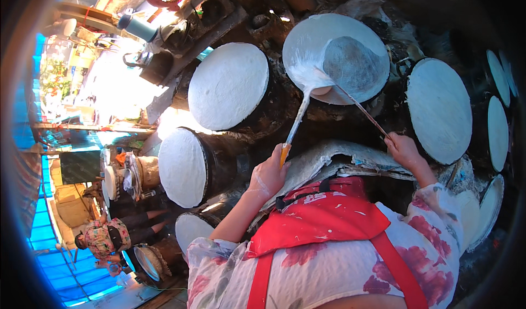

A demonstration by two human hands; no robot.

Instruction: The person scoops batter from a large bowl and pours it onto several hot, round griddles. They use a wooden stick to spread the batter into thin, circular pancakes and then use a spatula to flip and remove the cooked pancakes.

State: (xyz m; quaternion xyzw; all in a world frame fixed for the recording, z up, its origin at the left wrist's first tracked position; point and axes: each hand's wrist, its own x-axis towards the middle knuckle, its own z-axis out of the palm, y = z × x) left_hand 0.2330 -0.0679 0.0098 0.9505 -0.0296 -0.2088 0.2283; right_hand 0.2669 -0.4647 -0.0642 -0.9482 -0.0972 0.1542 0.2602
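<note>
My left hand grips the yellow handle of a white-coated spatula-like tool, whose far end meets wet white stuff on a round pan or drumhead-like surface. My right hand holds a thin dark stick that slants up to the same spot. Right of that spot, a round grey patch shows on the surface, ringed by white. A small pale rounded thing is partly hidden under the white stuff at the near edge.
Dark barrel-like vessels with round white tops stand left, lower left and right. A crusted ledge lies before my red apron. Far left, another person in a flowered shirt stands by more vessels.
</note>
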